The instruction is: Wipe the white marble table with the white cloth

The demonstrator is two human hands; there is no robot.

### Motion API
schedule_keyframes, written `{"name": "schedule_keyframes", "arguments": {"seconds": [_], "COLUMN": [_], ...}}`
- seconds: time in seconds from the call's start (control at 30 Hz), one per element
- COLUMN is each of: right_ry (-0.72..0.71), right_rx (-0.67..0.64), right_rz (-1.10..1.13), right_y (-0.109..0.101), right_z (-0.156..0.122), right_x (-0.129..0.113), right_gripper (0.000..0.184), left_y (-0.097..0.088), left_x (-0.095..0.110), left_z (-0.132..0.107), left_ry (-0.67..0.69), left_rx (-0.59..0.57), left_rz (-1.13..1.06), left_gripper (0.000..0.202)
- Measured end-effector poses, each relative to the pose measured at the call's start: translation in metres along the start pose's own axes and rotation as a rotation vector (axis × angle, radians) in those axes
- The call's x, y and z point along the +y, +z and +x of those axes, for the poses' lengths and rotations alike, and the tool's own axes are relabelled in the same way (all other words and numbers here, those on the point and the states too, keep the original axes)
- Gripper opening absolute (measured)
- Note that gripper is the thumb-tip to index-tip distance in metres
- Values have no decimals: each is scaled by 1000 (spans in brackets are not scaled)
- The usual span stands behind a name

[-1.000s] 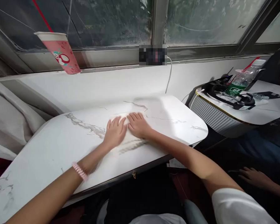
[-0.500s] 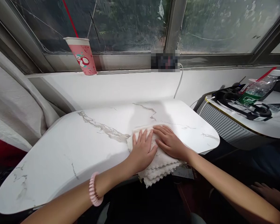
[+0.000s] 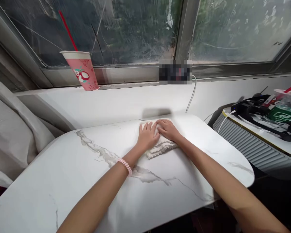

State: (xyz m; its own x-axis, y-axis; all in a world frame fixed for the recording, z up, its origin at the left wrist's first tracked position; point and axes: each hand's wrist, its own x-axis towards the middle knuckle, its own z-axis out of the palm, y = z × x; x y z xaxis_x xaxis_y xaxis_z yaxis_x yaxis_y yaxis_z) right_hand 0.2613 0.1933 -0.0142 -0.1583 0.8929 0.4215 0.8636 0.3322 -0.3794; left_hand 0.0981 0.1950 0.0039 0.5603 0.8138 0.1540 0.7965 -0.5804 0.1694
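A folded cream cloth (image 3: pixel 160 147) with a scalloped edge lies on the white marble-patterned table (image 3: pixel 92 181), near its far edge. My left hand (image 3: pixel 147 136) rests flat on the cloth's left part, fingers stretched out and slightly apart. A pink coiled band (image 3: pixel 125 165) circles that wrist. My right hand (image 3: pixel 167 128) presses flat on the cloth's right part, its fingertips touching those of the left hand. Both arms reach far forward across the table.
A pink paper cup (image 3: pixel 81 70) with a red straw stands on the window ledge at the left. A white cable (image 3: pixel 191 95) hangs down the wall. At the right, a second table (image 3: pixel 262 134) carries black gear, a green-labelled bottle (image 3: pixel 282 110) and a cup. Grey fabric (image 3: pixel 12 129) lies at the left.
Both hands have slid the cloth away from the table's near edge to its far side by the wall. One second ago they were mid-table.
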Motion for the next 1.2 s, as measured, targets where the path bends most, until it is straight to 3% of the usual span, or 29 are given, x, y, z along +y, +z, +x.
{"name": "schedule_keyframes", "arguments": {"seconds": [0.2,0.33,0.63,0.93,1.2], "right_ry": [65,187,221,203,68], "right_rx": [85,133,95,72,47], "right_rz": [-11,-96,-126,-90,-106], "right_y": [15,18,18,4,-18], "right_z": [42,56,65,27,-40], "right_x": [21,26,31,13,-10], "right_gripper": [33,32,34,38,37], "left_y": [7,10,15,11,7], "left_x": [-18,-25,-29,-9,33], "left_z": [44,63,81,47,-25], "left_ry": [-25,-19,-8,-8,-19], "left_rx": [62,69,98,55,63], "left_rz": [-29,-37,12,35,78], "left_gripper": [51,50,49,51,53]}}
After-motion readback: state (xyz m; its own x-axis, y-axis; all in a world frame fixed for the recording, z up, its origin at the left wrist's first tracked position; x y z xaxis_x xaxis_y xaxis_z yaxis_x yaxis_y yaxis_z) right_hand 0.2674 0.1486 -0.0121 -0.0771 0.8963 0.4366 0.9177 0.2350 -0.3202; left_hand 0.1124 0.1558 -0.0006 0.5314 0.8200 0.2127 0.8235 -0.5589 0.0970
